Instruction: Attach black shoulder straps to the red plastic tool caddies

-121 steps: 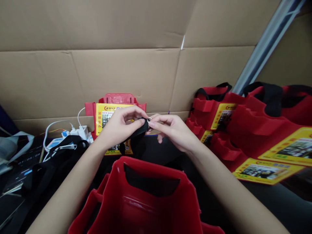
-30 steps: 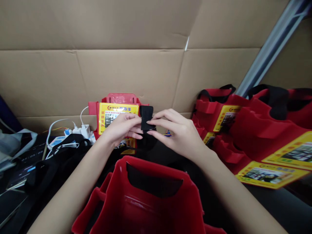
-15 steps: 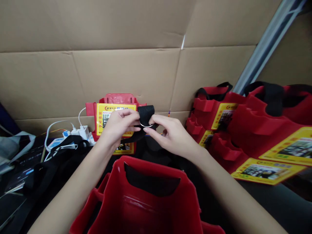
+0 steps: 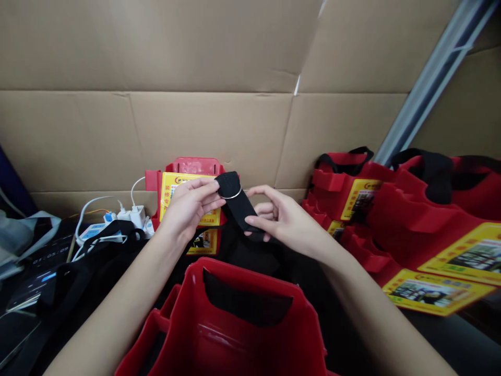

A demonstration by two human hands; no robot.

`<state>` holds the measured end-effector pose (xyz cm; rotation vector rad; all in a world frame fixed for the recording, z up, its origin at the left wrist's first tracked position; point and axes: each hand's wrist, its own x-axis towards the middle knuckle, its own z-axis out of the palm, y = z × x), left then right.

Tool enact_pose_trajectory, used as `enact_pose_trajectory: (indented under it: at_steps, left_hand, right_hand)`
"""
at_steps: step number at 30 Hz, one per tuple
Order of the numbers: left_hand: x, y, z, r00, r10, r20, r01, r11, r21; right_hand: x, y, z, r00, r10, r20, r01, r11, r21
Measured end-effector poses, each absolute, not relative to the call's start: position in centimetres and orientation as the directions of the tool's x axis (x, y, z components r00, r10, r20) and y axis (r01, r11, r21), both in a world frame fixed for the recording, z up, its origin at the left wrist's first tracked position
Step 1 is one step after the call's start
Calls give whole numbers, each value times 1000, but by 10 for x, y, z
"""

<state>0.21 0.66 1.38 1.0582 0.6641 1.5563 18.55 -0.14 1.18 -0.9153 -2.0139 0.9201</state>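
A black webbing strap [image 4: 238, 208] is folded through a thin metal ring [image 4: 231, 196] at the middle of the view. My left hand [image 4: 191, 203] pinches the strap's upper looped end beside the ring. Lower down, my right hand [image 4: 279, 216] grips the strap between thumb and fingers. Below both hands stands a red plastic tool holder [image 4: 250, 274], its open top facing me, with black strap showing across the slot in its far wall. Where the lower end of the held strap runs is hidden among dark material.
Red tool holders with yellow labels are stacked at the right [image 4: 422, 196], and another labelled holder [image 4: 199, 166] stands behind my left hand. White chargers [image 4: 136, 215] with cables and black straps lie at the left. A cardboard wall [image 4: 211, 125] and metal post [image 4: 418, 89] stand behind.
My right hand has shifted from the ring down along the strap to the lower right. The strap, bunched before, now lies stretched diagonally between the hands, and the view has tilted slightly upward.
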Motion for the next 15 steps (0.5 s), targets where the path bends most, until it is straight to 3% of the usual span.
enact_pose_trajectory:
  at_steps: [3,7,12,15]
  left_hand:
    - [1,6,13,110,956,273,-477,-191,858]
    - [0,2,16,360,906,221,-441,-43,896]
    - [4,-2,17,432,898,90,-418,111,901]
    - [3,1,16,350,933,90,-448,82,890]
  right_hand:
    - [191,1,14,-525,812,255,401,500,-767]
    - [190,0,14,-557,779,287,494,588,-640]
    - [189,-4,12,-599,727,337,463,657,-595]
    - [191,-6,12,-608,718,338,522,683,-511]
